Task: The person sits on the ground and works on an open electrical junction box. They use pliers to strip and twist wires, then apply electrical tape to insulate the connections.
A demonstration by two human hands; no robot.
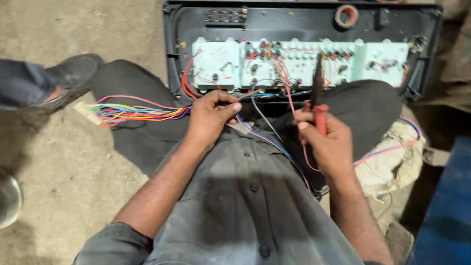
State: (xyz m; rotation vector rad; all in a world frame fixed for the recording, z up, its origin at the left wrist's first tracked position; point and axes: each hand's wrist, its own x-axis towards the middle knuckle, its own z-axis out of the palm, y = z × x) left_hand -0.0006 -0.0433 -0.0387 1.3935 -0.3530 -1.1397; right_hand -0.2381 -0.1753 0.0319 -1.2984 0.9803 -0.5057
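Note:
My left hand (pixel 210 118) pinches thin wires (pixel 255 96) that run from a bundle of coloured wires (pixel 135 113) lying over my left knee. Red-handled long-nose pliers (pixel 318 93) are gripped in my right hand (pixel 326 140), jaws pointing up toward the back of a black instrument cluster panel (pixel 299 24). The panel leans against my knees, showing pale green housings (pixel 294 61) with small connectors and wiring. A pink wire crosses my right hand and trails off to the right.
A roll of tape (pixel 346 15) rests on the panel's upper right. Another person's shoe (pixel 68 78) and trouser leg sit at the left on the dirt floor. A pale cloth bundle (pixel 392 157) lies under my right knee. Something blue (pixel 449 206) stands at the lower right.

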